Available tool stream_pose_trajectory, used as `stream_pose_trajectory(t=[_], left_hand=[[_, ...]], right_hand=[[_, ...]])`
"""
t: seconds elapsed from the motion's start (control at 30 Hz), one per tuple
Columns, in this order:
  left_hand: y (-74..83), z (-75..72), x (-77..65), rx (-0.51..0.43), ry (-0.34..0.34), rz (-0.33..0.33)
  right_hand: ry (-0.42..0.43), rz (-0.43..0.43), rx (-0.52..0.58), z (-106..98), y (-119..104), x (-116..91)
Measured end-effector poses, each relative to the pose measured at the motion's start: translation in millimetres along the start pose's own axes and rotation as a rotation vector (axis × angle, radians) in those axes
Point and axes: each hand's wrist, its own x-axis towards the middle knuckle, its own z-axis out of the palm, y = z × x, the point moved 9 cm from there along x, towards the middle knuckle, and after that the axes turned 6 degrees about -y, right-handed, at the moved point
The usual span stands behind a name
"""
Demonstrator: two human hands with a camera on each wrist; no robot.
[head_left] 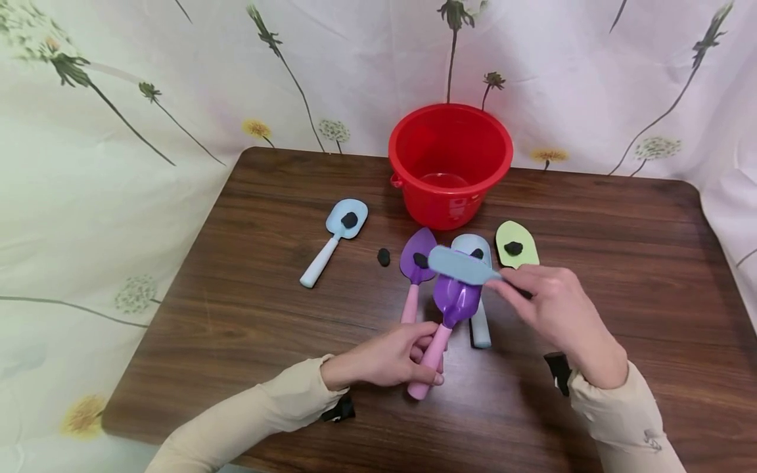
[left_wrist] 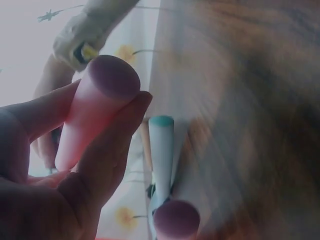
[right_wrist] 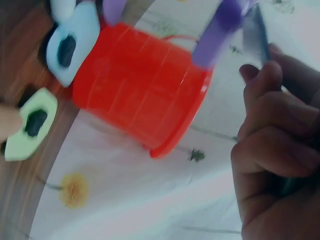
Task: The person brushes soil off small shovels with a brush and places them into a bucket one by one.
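My left hand (head_left: 390, 358) grips the pink handle (left_wrist: 90, 120) of a purple toy shovel (head_left: 457, 303), lifted above the table with its blade away from me. My right hand (head_left: 562, 318) pinches a pale blue flat-bladed toy tool (head_left: 461, 265); its grip is mostly hidden by the fingers. The blue blade crosses over the purple blade's far end in the head view; whether they touch I cannot tell. Beneath them lie another purple shovel (head_left: 408, 263) and a light blue shovel (head_left: 481, 328), each with a black lump. A green shovel (head_left: 517, 233) with a black lump (head_left: 513, 248) lies near my right hand.
A red bucket (head_left: 449, 207) stands at the table's back, behind the shovels. Toward the left lies another light blue shovel (head_left: 336, 217) bearing a black lump (head_left: 349, 220). A loose black lump (head_left: 384, 257) rests on the wood. Flower-printed cloth (head_left: 367, 66) hangs behind the table.
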Motion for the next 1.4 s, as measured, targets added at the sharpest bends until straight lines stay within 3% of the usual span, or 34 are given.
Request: stream_pose_trajectory(t=[0.3,0.47,0.6,0.7,0.8,0.93,1.1,1.2,1.4], left_hand=[[-6.3,6.6,1.4,-0.101,-0.014,-0.004],[-5.6,0.8,2.9,-0.276,-0.006,0.033],[-0.3,-4.0,3.3,-0.369,-0.009,0.073],[5.9,-6.0,3.8,-0.377,-0.021,0.108],[10.8,-6.3,3.9,-0.382,-0.045,0.129],[14.2,-6.7,2.3,-0.369,-0.069,0.138],[15.4,-6.9,-0.5,-0.358,-0.087,0.136],[15.3,-7.7,-0.9,-0.359,-0.079,0.133],[10.0,-4.9,-0.7,-0.351,-0.072,0.088]], right_hand=[[0.041,0.167,-0.114,-4.6,28.2,-6.8],[0.17,0.244,-0.014,-12.3,36.0,-19.7],[0.212,0.159,0.173,-4.1,30.2,-26.4],[0.172,0.064,0.304,9.8,23.0,-28.5],[0.13,0.023,0.403,21.4,20.6,-29.9],[0.107,0.02,0.48,28.1,22.9,-31.0],[0.142,0.028,0.494,25.4,27.2,-31.1],[0.173,0.083,0.485,22.3,33.0,-30.8],[0.24,0.325,0.363,14.5,53.2,-31.2]])
